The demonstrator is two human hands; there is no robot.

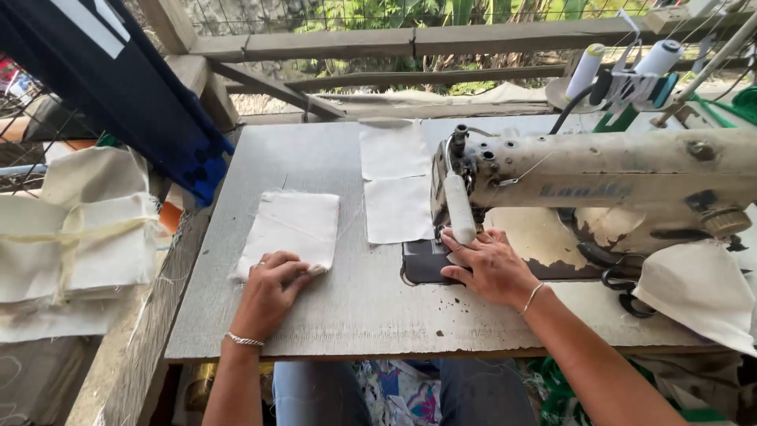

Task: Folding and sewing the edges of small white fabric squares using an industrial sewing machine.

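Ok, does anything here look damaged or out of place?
Yes: the sewing machine is worn, its paint flaked off in dark patches on the base by the right hand. The cloth stack under the left hand has frayed edges.

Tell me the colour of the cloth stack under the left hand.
White cloth stack, frayed edges; head view.

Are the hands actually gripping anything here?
Neither grips anything. The left hand presses flat on the near edge of a white cloth stack; the right hand rests by the sewing machine needle.
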